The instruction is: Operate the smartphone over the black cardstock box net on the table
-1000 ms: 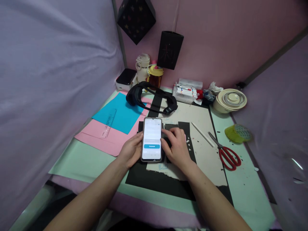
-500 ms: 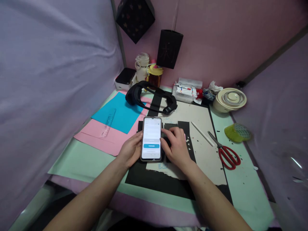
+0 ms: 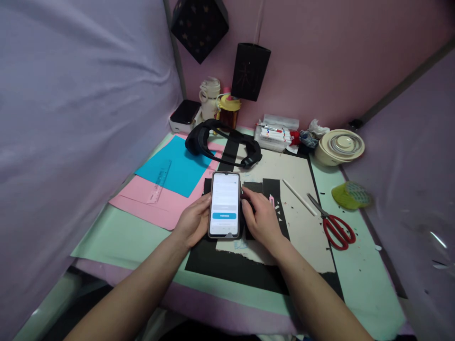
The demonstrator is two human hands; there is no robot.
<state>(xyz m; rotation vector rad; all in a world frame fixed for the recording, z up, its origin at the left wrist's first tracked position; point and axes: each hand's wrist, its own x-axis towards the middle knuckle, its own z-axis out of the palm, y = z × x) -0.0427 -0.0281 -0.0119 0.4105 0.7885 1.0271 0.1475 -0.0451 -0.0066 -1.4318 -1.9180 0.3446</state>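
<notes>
A smartphone [image 3: 224, 196] with a lit white screen and a blue button bar stands out at the middle of the table. My left hand [image 3: 195, 219] is closed around its left edge. Just off the phone's right edge is my right hand [image 3: 261, 215], thumb and index finger apart and nothing visible between them; its other fingers curl partly out of sight. Beneath both lie black paper [image 3: 234, 274] and a pale board [image 3: 298, 237] with a torn lower edge. Beside my right hand rests a small pink tool [image 3: 272, 200], perhaps a cutter.
Red-handled scissors [image 3: 337, 232] and a white pen [image 3: 299, 197] lie to the right, near a green tape roll [image 3: 351, 195]. A black headset-like strap [image 3: 223, 144] sits behind the phone. Blue paper [image 3: 177, 166], a clear ruler [image 3: 160, 181], bottles [image 3: 210, 99] and a lidded bowl [image 3: 341, 147] surround it.
My right hand has drawn slightly right, away from the phone's screen edge, and its fingers have bent in more. The left hand keeps the phone in nearly the same place.
</notes>
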